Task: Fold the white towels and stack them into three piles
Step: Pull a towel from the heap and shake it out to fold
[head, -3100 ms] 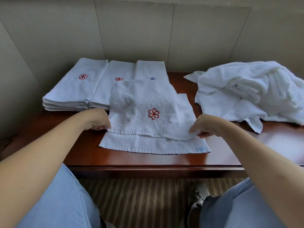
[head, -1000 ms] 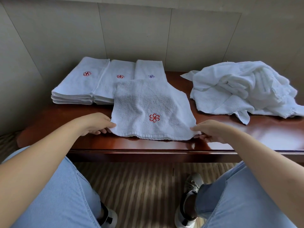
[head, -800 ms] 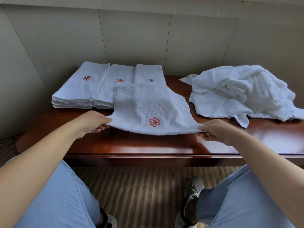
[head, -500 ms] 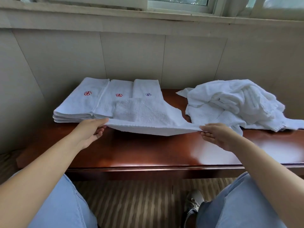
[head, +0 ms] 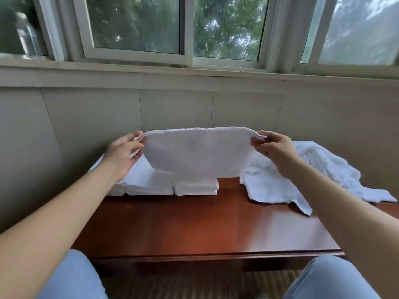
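- Both hands pinch the top corners of a folded white terry towel (head: 197, 151), left hand (head: 123, 155) at centre left, right hand (head: 274, 151) at centre right; it hangs above the table.
- Below it, folded white towel piles (head: 172, 185) sit on the glossy reddish-brown wooden table (head: 194, 225).
- Right of centre lies a rumpled heap of white towels (head: 319, 175).

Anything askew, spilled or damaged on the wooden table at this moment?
Nothing stands out. The left hand and right hand hold the folded white towel up over the neat folded white stacks; the rumpled white towel heap is simply unfolded.
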`<action>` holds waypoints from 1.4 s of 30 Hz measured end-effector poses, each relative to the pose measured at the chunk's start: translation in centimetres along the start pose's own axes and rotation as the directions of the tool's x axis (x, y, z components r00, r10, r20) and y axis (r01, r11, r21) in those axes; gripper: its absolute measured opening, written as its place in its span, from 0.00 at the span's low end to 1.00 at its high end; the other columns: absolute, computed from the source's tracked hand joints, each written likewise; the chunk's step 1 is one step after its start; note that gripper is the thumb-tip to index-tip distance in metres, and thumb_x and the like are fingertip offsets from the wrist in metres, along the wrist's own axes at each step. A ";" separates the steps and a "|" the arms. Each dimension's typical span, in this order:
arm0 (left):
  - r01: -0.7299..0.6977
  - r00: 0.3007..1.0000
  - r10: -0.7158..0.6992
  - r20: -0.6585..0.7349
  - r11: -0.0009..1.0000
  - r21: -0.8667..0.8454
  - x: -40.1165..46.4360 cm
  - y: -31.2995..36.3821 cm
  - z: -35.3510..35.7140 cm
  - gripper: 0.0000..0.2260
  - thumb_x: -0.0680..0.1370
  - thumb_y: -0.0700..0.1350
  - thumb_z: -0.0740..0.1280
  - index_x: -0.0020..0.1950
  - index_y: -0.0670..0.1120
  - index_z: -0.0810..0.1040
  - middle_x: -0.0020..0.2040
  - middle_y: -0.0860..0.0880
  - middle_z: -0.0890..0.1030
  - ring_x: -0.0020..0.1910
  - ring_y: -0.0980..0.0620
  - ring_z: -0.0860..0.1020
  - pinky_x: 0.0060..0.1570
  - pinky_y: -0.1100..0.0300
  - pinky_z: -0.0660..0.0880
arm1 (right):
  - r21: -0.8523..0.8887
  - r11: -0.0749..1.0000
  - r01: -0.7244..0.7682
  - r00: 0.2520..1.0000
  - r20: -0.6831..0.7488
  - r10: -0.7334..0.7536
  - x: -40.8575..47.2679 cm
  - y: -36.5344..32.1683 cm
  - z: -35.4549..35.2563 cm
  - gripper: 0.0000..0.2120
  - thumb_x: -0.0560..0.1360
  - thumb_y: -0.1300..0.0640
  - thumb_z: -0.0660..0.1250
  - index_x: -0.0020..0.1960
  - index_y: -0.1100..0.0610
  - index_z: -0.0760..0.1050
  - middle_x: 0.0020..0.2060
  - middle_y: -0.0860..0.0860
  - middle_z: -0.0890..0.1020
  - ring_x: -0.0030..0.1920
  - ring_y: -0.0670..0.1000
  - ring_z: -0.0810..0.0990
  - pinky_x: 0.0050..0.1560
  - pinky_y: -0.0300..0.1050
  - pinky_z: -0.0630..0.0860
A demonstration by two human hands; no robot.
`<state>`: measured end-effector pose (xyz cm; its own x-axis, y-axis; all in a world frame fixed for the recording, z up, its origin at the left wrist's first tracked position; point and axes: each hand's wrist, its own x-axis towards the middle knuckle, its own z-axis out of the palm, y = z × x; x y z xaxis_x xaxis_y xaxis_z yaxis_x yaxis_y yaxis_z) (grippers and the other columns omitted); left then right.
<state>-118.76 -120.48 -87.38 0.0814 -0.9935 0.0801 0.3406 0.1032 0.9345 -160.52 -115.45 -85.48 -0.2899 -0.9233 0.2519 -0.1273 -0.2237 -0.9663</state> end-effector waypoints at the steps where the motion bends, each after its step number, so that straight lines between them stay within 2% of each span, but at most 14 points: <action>1: -0.052 0.999 0.053 -0.009 0.997 0.061 0.0 0.7 0.6 0.15 0.77 0.30 0.66 0.54 0.48 0.82 0.49 0.51 0.86 0.47 0.59 0.84 0.45 0.66 0.77 | -0.112 0.992 0.059 0.997 -0.040 -0.064 0.4 -0.9 0.3 0.13 0.72 0.69 0.73 0.49 0.53 0.85 0.42 0.52 0.87 0.44 0.51 0.85 0.51 0.43 0.83; 3: -0.140 0.988 0.149 -0.051 0.979 0.147 -0.1 2.2 1.8 0.12 0.77 0.32 0.70 0.53 0.48 0.82 0.49 0.49 0.85 0.43 0.58 0.83 0.42 0.68 0.77 | -0.208 0.970 0.125 0.986 -0.085 -0.145 0.8 -2.7 0.7 0.08 0.73 0.66 0.73 0.48 0.54 0.84 0.38 0.53 0.86 0.39 0.52 0.83 0.46 0.50 0.83; 6: -0.256 0.953 0.280 -0.114 0.949 0.184 -0.5 4.9 2.8 0.06 0.79 0.39 0.72 0.55 0.47 0.82 0.47 0.47 0.84 0.41 0.54 0.80 0.51 0.61 0.78 | -0.254 0.938 0.236 0.952 -0.133 -0.275 0.8 -6.2 0.8 0.07 0.77 0.62 0.68 0.45 0.56 0.84 0.34 0.51 0.87 0.37 0.50 0.84 0.41 0.43 0.82; 10: -0.449 0.851 0.510 -0.125 0.830 0.329 -2.0 8.7 2.5 0.03 0.80 0.46 0.71 0.51 0.49 0.84 0.33 0.56 0.82 0.30 0.61 0.78 0.33 0.68 0.76 | -0.462 0.812 0.356 0.879 -0.131 -0.459 0.1 -11.4 0.1 0.13 0.78 0.55 0.64 0.39 0.57 0.82 0.32 0.50 0.86 0.36 0.53 0.85 0.45 0.51 0.83; 13: -0.533 0.772 0.630 -0.081 0.711 0.459 -2.9 11.4 2.2 0.07 0.79 0.52 0.68 0.43 0.52 0.83 0.26 0.58 0.77 0.24 0.62 0.72 0.27 0.70 0.73 | -0.597 0.686 0.416 0.807 -0.106 -0.581 -0.6 -14.0 -0.3 0.17 0.77 0.50 0.62 0.34 0.55 0.79 0.29 0.47 0.83 0.32 0.49 0.82 0.42 0.46 0.79; 15: -0.552 0.756 0.653 -0.045 0.674 0.492 -2.7 11.8 1.6 0.10 0.78 0.56 0.68 0.42 0.53 0.83 0.25 0.57 0.77 0.23 0.61 0.71 0.26 0.68 0.72 | -0.628 0.661 0.410 0.813 -0.077 -0.577 -0.6 -14.3 -0.5 0.17 0.78 0.49 0.61 0.33 0.55 0.78 0.27 0.46 0.82 0.31 0.47 0.80 0.39 0.43 0.76; 17: -0.501 0.788 0.615 -0.018 0.659 0.561 -1.5 10.3 0.5 0.12 0.77 0.59 0.67 0.42 0.53 0.82 0.25 0.55 0.77 0.22 0.59 0.71 0.28 0.65 0.71 | -0.652 0.672 0.352 0.868 -0.041 -0.495 0.0 -12.3 -0.5 0.17 0.78 0.50 0.62 0.34 0.56 0.77 0.25 0.47 0.81 0.31 0.50 0.79 0.37 0.43 0.74; 20: -0.310 0.910 0.414 0.014 0.661 0.684 1.2 4.3 -1.8 0.13 0.78 0.55 0.70 0.40 0.47 0.82 0.23 0.54 0.76 0.22 0.58 0.72 0.29 0.63 0.71 | -0.736 0.654 0.174 0.975 0.037 -0.218 1.2 -5.1 0.1 0.18 0.80 0.55 0.63 0.34 0.61 0.78 0.26 0.51 0.80 0.31 0.55 0.77 0.34 0.44 0.72; 22: -0.189 0.966 0.259 0.024 0.635 0.749 2.6 -0.8 -3.4 0.16 0.80 0.51 0.70 0.36 0.44 0.80 0.24 0.51 0.77 0.23 0.55 0.73 0.31 0.60 0.72 | -0.778 0.626 0.057 0.998 0.057 -0.020 2.0 0.9 1.0 0.18 0.80 0.58 0.62 0.35 0.66 0.78 0.29 0.57 0.81 0.32 0.56 0.77 0.35 0.46 0.73; 24: -0.109 0.988 0.156 0.013 0.625 0.773 3.6 -4.8 -4.2 0.17 0.81 0.50 0.69 0.36 0.43 0.79 0.27 0.48 0.81 0.24 0.54 0.76 0.35 0.57 0.72 | -0.743 0.668 -0.043 0.994 0.035 0.103 2.9 5.9 2.0 0.16 0.80 0.60 0.60 0.37 0.66 0.77 0.32 0.60 0.81 0.32 0.55 0.78 0.38 0.46 0.77; 28: 0.049 0.997 0.007 -0.081 0.751 0.659 4.8 -8.6 -4.6 0.08 0.82 0.49 0.68 0.51 0.45 0.81 0.36 0.49 0.86 0.29 0.55 0.82 0.28 0.62 0.77 | -0.586 0.793 -0.166 0.981 -0.014 0.194 4.8 10.7 3.9 0.13 0.82 0.62 0.61 0.49 0.70 0.78 0.36 0.59 0.81 0.25 0.45 0.79 0.28 0.37 0.78; 33: 0.134 0.987 -0.067 -0.148 0.852 0.506 6.8 -8.8 -4.1 0.09 0.83 0.47 0.67 0.62 0.46 0.79 0.45 0.48 0.88 0.42 0.52 0.86 0.39 0.61 0.79 | -0.350 0.909 -0.224 0.972 -0.017 0.233 6.6 11.5 5.3 0.11 0.84 0.60 0.62 0.56 0.64 0.80 0.41 0.55 0.86 0.37 0.49 0.85 0.38 0.37 0.83; 39: 0.242 0.970 -0.223 -0.096 0.896 0.371 6.8 -7.9 -4.5 0.13 0.80 0.51 0.71 0.61 0.47 0.79 0.50 0.47 0.88 0.50 0.50 0.85 0.47 0.58 0.79 | 0.010 0.921 -0.391 0.919 0.060 0.389 5.9 11.1 4.8 0.05 0.81 0.62 0.66 0.55 0.59 0.79 0.48 0.58 0.87 0.44 0.52 0.88 0.42 0.40 0.83; 42: 0.318 0.948 -0.301 -0.105 0.879 0.355 5.9 -7.4 -5.3 0.14 0.79 0.54 0.71 0.61 0.48 0.78 0.50 0.47 0.88 0.48 0.50 0.84 0.45 0.58 0.77 | 0.022 0.887 -0.462 0.884 0.093 0.458 4.6 10.8 3.7 0.08 0.80 0.57 0.69 0.57 0.59 0.79 0.49 0.57 0.87 0.47 0.52 0.88 0.44 0.42 0.83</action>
<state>-115.86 -126.80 -95.60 0.0726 -0.9676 -0.2416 -0.0068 -0.2427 0.9701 -159.68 -123.24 -94.93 -0.2267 -0.9477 -0.2247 0.0413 0.2211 -0.9744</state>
